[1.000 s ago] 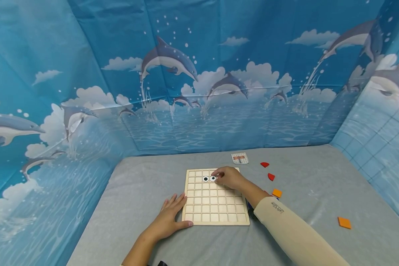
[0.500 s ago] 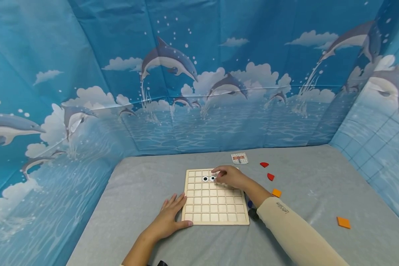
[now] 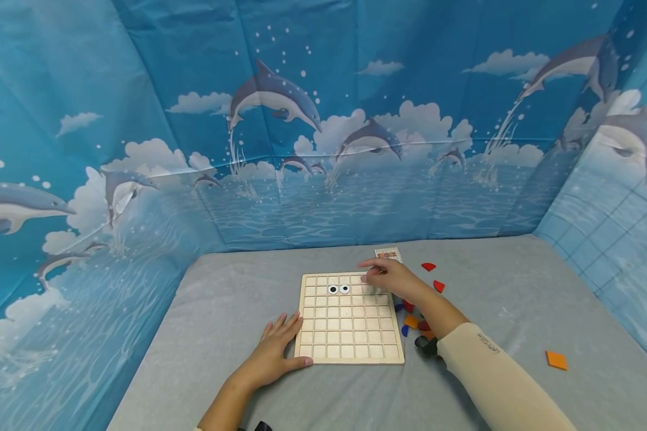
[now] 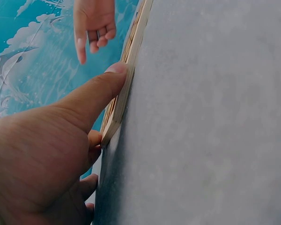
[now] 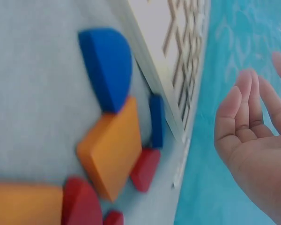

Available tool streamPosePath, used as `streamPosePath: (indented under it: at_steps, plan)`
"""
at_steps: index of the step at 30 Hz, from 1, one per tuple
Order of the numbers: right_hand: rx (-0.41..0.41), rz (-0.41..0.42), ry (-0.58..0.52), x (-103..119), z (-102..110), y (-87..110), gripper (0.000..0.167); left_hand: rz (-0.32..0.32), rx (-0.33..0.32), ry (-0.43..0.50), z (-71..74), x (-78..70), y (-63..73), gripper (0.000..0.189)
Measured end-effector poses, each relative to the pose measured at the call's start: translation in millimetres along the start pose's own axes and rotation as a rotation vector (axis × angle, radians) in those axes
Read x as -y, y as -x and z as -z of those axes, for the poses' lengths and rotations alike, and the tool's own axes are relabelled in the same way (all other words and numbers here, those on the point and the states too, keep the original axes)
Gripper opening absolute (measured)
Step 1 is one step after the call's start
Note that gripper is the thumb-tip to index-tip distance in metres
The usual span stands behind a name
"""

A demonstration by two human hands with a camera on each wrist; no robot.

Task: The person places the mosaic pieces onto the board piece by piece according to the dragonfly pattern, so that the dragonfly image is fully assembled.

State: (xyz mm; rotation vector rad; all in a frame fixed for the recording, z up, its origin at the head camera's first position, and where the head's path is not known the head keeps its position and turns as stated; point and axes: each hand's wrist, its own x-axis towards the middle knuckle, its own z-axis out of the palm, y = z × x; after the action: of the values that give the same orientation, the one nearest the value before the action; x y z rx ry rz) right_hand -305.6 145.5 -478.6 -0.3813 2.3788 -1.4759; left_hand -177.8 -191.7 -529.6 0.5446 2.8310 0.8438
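Observation:
A pale wooden grid board (image 3: 336,326) lies flat on the grey cloth. Two white eye discs (image 3: 333,290) with black centres sit side by side in its second row from the far edge. At the board's near left corner, my left hand (image 3: 272,353) touches the left edge with its fingers. The left wrist view shows the straight thumb (image 4: 96,96) against the board's side. Over the far right part of the board hovers my right hand (image 3: 393,280), forefinger extended and other fingers loosely bent. Nothing shows between those fingers in the right wrist view.
Right of the board lie several loose pieces, among them an orange square (image 5: 114,147), a blue rounded piece (image 5: 110,63) and a red piece (image 5: 145,168). A printed grid card (image 3: 386,252) lies beyond the board, partly covered. Another orange square (image 3: 556,360) lies far right.
My right hand has left the right eye disc and moved to the right and away, uncovering both discs and more loose pieces. My left hand has stayed at the corner.

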Motion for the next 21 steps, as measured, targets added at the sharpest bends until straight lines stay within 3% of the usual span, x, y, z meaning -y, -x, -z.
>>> streamPosePath:
  at_steps: [10,21]
  plan:
    - [-0.109,-0.037,-0.073,-10.0,32.4,14.9,0.046,-0.001,0.012,0.002,0.2,-0.7,-0.4,0.097]
    - [-0.253,-0.163,-0.084,-23.9,51.8,16.3,0.047,0.002,0.018,0.006,1.5,-1.5,2.5,0.096]
